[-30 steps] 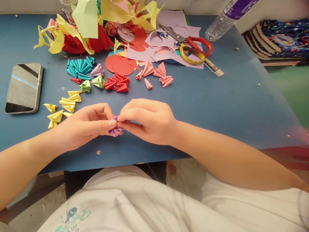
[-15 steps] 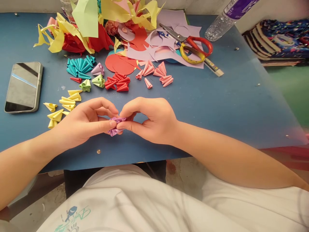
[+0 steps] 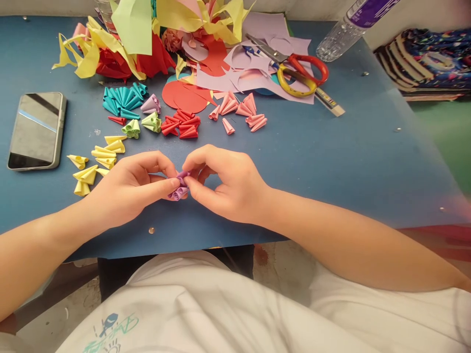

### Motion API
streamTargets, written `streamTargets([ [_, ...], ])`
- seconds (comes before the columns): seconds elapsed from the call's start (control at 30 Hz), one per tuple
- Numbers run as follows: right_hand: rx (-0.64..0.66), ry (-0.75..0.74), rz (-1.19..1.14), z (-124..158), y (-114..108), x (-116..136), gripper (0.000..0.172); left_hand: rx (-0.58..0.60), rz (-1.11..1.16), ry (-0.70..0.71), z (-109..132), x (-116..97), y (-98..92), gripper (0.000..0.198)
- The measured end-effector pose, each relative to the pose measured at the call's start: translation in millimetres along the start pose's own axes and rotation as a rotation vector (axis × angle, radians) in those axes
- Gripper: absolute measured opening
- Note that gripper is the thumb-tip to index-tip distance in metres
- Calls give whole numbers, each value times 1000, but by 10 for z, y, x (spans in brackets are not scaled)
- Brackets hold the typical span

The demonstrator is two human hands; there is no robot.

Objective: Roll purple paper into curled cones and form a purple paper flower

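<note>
A small bunch of purple paper cones [image 3: 178,193] is pinched between both hands above the blue table. My left hand [image 3: 138,184] is closed on its left side, thumb on top. From the right, my right hand [image 3: 224,184] grips the bunch between thumb and fingertips, which partly hide it. Yellow paper cones [image 3: 105,152] lie by my left hand. Farther back are teal cones [image 3: 123,100], light green cones [image 3: 151,122], red cones [image 3: 182,123], pink cones [image 3: 245,110] and a single-coloured lilac cluster [image 3: 150,104].
A phone [image 3: 37,130] lies at the left. Scissors [image 3: 298,73] and a cutter knife [image 3: 329,101] rest on lilac paper scraps [image 3: 217,81]. Crumpled yellow and red paper [image 3: 110,61] fills the back. A plastic bottle [image 3: 340,39] stands back right, near stacked books [image 3: 408,63].
The purple bunch has turned slightly and shifted a little up and right. My right fingertips have moved along its upper side, and both hands still hold it.
</note>
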State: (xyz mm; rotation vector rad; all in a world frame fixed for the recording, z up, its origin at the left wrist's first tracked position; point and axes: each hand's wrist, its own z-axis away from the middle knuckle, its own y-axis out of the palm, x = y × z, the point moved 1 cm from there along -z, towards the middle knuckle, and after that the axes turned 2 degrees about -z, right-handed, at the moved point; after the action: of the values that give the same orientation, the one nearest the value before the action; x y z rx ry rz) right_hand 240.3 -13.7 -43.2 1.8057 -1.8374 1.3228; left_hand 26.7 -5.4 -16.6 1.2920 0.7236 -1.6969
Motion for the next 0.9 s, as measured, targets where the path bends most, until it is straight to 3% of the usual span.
streamTargets([
  [0.13,-8,-10,69,2,-18,-13,6,-30,-6,-16,11,-9,11,25],
  [0.37,-7,-192,161,21,4,-53,15,-71,-6,-25,16,-23,31,28],
  [0.47,-26,-219,142,17,10,-59,9,-56,4,-16,15,-9,23,24],
  [0.67,-2,-238,129,11,-13,-74,12,3,-71,-5,32,10,2,19],
  [0.9,16,-171,142,9,-37,-60,11,-54,-205,24,49,6,-53,22],
])
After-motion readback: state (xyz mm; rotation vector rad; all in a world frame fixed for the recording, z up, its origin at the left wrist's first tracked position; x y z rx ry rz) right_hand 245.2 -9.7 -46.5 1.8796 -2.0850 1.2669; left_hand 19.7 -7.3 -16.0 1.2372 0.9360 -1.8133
